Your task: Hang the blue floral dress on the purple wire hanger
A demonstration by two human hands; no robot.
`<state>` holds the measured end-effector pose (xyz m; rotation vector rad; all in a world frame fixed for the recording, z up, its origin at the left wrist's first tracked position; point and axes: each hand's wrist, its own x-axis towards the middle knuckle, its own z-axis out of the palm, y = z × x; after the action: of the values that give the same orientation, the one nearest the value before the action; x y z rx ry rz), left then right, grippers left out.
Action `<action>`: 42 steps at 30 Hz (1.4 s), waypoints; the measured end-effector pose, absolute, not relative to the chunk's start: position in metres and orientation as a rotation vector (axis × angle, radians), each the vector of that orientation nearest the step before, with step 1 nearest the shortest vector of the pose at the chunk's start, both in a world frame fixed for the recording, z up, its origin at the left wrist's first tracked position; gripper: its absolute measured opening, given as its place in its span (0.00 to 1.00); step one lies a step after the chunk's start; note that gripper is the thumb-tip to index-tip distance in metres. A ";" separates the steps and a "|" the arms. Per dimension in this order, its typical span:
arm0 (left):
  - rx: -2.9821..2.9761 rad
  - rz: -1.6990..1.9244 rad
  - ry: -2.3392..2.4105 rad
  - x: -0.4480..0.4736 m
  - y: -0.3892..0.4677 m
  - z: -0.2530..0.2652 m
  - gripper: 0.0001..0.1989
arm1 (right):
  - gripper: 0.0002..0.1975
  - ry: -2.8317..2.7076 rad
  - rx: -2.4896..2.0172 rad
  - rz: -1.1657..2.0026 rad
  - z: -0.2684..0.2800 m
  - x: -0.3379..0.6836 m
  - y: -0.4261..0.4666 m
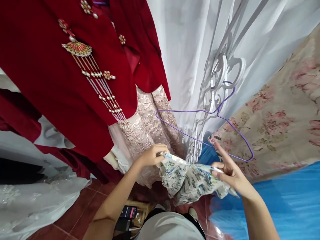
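Observation:
A patterned skirt-like garment [190, 181], cream with blue and green markings, hangs gathered between my hands. My left hand [153, 155] is closed on one end of its top edge. My right hand [228, 171] pinches the other end between thumb and a finger, with the index finger stretched upward. Just beyond the garment, a purple wire hanger [191, 111] hangs without clothing from a white scrolled metal stand [212, 96]. My right index fingertip is close to the hanger's lower bar; whether they touch I cannot tell.
A red jacket [105, 66] with beaded ornaments hangs at left above a pale pink textured skirt [142, 116]. White curtains [180, 40] hang behind. Floral fabric [277, 116] and blue tulle [280, 203] are at right. A wooden box [143, 208] with a phone [128, 211] stands low by my feet.

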<state>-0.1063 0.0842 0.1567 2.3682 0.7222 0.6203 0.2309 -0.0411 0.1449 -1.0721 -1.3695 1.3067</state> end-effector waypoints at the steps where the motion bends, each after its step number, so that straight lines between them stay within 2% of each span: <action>1: 2.465 0.612 0.718 -0.114 0.094 0.163 0.09 | 0.51 -1.356 -1.098 1.213 0.146 0.223 -0.033; 3: 2.653 0.616 0.797 -0.128 0.114 0.173 0.10 | 0.48 -1.343 -1.171 1.054 0.145 0.208 -0.019; 4: 2.724 0.641 0.884 -0.134 0.124 0.176 0.11 | 0.43 -1.337 -1.211 0.990 0.142 0.201 -0.012; 7: 2.792 0.804 1.172 -0.141 0.149 0.187 0.14 | 0.22 -1.285 -1.313 0.815 0.130 0.184 -0.002; 8: 2.779 0.872 1.239 -0.142 0.154 0.191 0.15 | 0.18 -1.259 -1.336 0.750 0.128 0.181 -0.001; 12: 2.670 1.206 1.327 -0.136 0.160 0.213 0.14 | 0.21 -1.193 -1.413 0.591 0.127 0.174 -0.001; 18: 2.437 1.716 1.128 -0.122 0.165 0.255 0.13 | 0.21 -1.175 -1.430 0.601 0.137 0.172 -0.006; 26: 2.355 1.505 0.817 -0.064 0.195 0.284 0.18 | 0.23 -1.238 -1.392 0.608 0.139 0.161 -0.007; 31: 2.484 1.375 0.938 -0.043 0.172 0.284 0.17 | 0.22 -1.242 -1.337 0.522 0.140 0.160 -0.014; 33: 2.538 1.415 0.958 -0.042 0.164 0.282 0.14 | 0.23 -1.324 -1.308 0.427 0.138 0.171 -0.027; 35: 2.574 1.473 0.938 -0.041 0.161 0.280 0.10 | 0.30 -1.418 -1.333 0.269 0.133 0.189 -0.045; 37: 2.610 1.485 0.915 -0.040 0.162 0.277 0.07 | 0.30 -1.446 -1.400 0.108 0.128 0.211 -0.061; 40: 2.631 1.477 0.891 -0.036 0.163 0.271 0.11 | 0.27 -1.364 -1.461 -0.071 0.124 0.241 -0.075; 42: 2.635 1.485 0.915 -0.033 0.161 0.267 0.16 | 0.32 -1.281 -1.459 -0.122 0.127 0.257 -0.074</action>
<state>-0.0333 0.1607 0.2672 2.6348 0.9151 1.4849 0.2570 -0.0745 0.1275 -1.4589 -1.2811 -0.1217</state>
